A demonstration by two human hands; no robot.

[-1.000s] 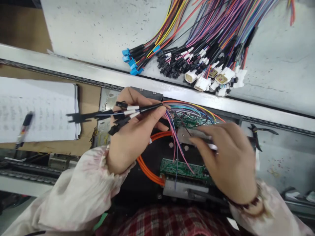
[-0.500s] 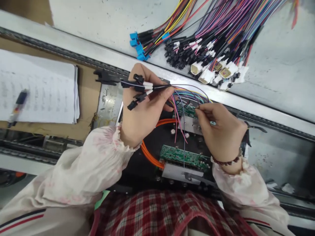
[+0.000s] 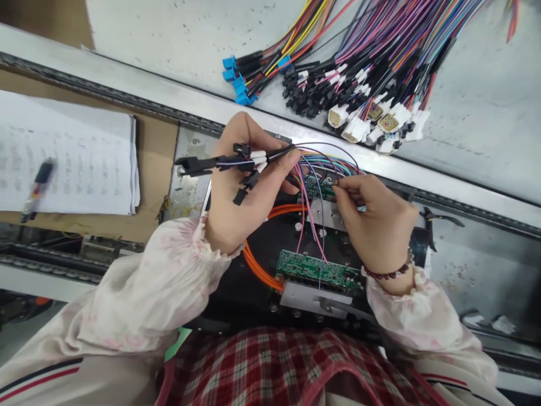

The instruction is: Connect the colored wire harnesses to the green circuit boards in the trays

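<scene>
My left hand (image 3: pixel 243 194) is closed around a bundle of thin coloured wires ending in black connectors (image 3: pixel 236 163), which stick out to the left. My right hand (image 3: pixel 376 223) is pinched on a thin wire beside the upper green circuit board (image 3: pixel 318 189). Purple, pink and blue wires (image 3: pixel 311 211) hang down between my hands over the black unit (image 3: pixel 262 287). A second green circuit board (image 3: pixel 318 270) lies below them, and thick orange cables (image 3: pixel 257 268) loop at its left.
A large pile of coloured wire harnesses (image 3: pixel 363 67) with blue, black and white plugs lies on the grey surface behind. A paper sheet (image 3: pixel 71 163) with a pen (image 3: pixel 36 186) lies at the left. Black pliers (image 3: pixel 439 217) rest right of my hand. A metal rail (image 3: pixel 127 93) crosses the view.
My right hand has moved up from the lower board to the upper board and pinched a wire. My left hand has shifted up slightly with the connector bundle.
</scene>
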